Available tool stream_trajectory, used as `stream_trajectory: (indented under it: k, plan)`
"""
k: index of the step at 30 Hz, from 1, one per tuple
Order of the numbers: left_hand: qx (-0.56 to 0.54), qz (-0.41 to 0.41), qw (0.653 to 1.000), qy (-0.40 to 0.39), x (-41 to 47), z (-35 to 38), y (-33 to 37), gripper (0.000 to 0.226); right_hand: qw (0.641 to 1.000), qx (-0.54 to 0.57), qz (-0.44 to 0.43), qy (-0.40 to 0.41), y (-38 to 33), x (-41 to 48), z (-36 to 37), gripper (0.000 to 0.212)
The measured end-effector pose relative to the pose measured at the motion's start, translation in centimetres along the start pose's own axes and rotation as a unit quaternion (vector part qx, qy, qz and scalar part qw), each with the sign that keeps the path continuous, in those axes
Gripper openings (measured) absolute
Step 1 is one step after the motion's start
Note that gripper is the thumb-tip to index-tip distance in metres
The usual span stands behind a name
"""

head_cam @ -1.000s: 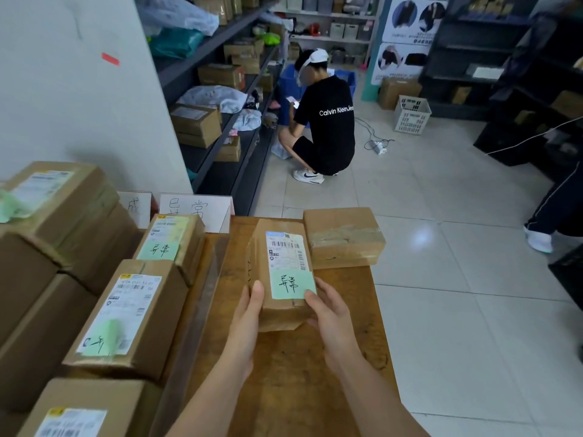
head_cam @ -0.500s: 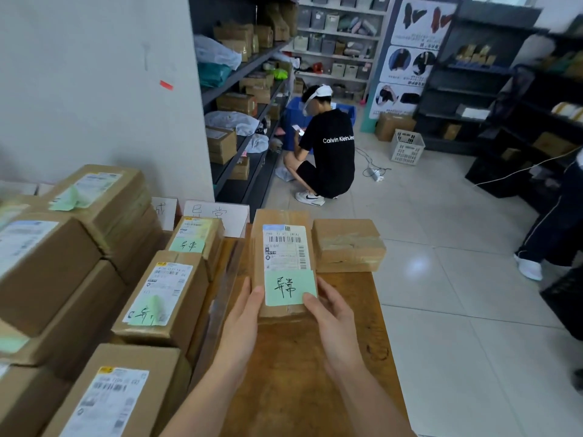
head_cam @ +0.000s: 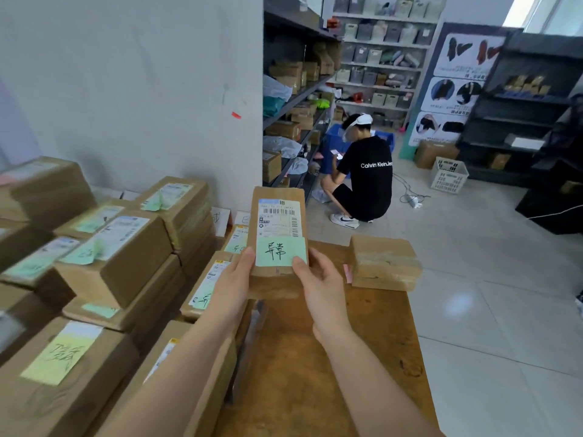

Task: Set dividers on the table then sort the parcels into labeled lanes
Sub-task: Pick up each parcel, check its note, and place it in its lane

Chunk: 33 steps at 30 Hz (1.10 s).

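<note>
I hold a brown cardboard parcel (head_cam: 277,216) tilted up above the wooden table (head_cam: 315,357), its shipping label and green handwritten note facing me. My left hand (head_cam: 235,285) grips its left lower edge and my right hand (head_cam: 321,288) grips its right lower edge. Another plain brown parcel (head_cam: 383,263) lies on the table to the right. A dark upright divider (head_cam: 249,342) runs along the table's left side, partly hidden by my left arm. White lane cards (head_cam: 220,220) stand at the back, mostly hidden.
Stacks of labelled parcels (head_cam: 116,257) fill the left side against the white wall. A person in a black shirt (head_cam: 366,178) crouches by the shelves (head_cam: 299,99) beyond the table. A white crate (head_cam: 449,175) and dark racks stand at the far right on the tiled floor.
Both hands have lifted the parcel off the table and tilted it upright towards me. The view has swung left, showing more of the stacked parcels.
</note>
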<state>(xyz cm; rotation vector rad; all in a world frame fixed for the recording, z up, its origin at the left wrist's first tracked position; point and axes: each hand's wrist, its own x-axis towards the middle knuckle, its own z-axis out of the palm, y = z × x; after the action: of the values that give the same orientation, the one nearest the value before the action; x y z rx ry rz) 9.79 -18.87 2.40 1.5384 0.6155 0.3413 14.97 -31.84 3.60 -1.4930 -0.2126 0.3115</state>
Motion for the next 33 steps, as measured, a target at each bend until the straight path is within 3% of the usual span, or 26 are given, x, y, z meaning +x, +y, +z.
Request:
stream_trajectory:
  k: [7,12,19,23,27,33]
  plan:
    - [0.021,-0.012,0.999,-0.046,7.2,-5.0,2.0,0.042,1.0,-0.018,0.011,-0.002,-0.3,5.2,5.7,0.024]
    - [0.044,-0.043,0.998,-0.03,14.5,-7.0,1.9,0.081,0.999,-0.029,0.024,0.023,0.2,10.0,9.5,0.018]
    - [0.045,-0.055,0.996,-0.048,20.3,-7.3,1.6,0.045,0.996,-0.047,0.044,0.062,1.7,15.4,12.3,0.017]
    - [0.052,-0.072,0.994,-0.058,22.4,-7.2,0.2,0.043,0.992,-0.073,0.064,0.077,2.9,17.2,12.7,0.016]
    - [0.048,-0.093,0.993,-0.062,23.7,-7.4,-1.2,0.042,0.989,-0.1,0.087,0.07,3.9,18.2,13.1,0.028]
    - [0.082,-0.104,0.99,-0.054,24.5,-7.8,-2.8,0.043,0.986,-0.12,0.099,0.056,5.3,18.6,13.2,0.015]
